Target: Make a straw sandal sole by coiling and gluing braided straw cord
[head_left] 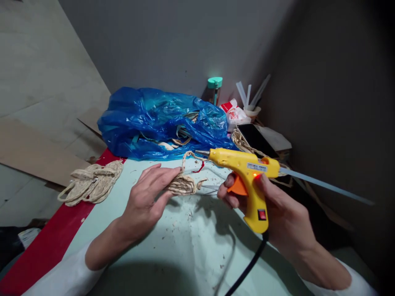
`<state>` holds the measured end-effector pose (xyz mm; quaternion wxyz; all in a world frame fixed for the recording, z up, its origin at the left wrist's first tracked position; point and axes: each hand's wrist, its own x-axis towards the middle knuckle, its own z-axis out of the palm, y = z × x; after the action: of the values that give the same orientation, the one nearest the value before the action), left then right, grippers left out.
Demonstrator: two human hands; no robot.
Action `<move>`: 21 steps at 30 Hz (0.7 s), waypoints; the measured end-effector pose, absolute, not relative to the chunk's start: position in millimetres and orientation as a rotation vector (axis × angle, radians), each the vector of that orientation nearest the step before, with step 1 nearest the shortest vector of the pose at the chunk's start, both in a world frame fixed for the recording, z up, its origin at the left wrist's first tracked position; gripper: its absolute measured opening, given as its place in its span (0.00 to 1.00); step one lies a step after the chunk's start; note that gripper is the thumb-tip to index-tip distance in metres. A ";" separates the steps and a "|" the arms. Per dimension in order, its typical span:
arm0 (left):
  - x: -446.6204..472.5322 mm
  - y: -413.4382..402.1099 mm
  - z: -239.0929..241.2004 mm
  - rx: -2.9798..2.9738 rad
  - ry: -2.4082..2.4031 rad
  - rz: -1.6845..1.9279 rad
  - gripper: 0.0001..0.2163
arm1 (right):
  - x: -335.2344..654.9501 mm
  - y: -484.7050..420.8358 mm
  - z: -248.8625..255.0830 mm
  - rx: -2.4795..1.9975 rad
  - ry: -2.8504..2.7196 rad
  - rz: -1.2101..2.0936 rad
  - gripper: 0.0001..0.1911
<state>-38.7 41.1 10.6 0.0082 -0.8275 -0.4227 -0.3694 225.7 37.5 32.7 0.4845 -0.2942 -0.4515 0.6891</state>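
Note:
My right hand is wrapped round the handle of a yellow glue gun, its nozzle pointing left and a red light glowing on its side. A long clear glue stick juts from the gun's back, and a black cord hangs from the handle. My left hand holds a coil of braided straw cord between thumb and fingers, just above the table. One cord end rises from the coil to near the nozzle. Whether nozzle and cord touch, I cannot tell.
Behind my hands lies a blue plastic bag with straw strips inside. A looped braided straw piece rests at the table's left edge. To the back right are a phone, a cup of glue sticks and a green-lidded bottle.

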 end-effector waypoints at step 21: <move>-47.3 55.5 -10.1 -2.766 -1.656 -0.404 0.14 | 221.2 25.7 18.0 -0.457 -1.369 1.887 0.25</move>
<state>-47.3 55.5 -10.1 -0.0538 -0.8501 -0.5090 -0.1242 221.2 25.7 18.0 0.3739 -0.1783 -0.5345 0.7367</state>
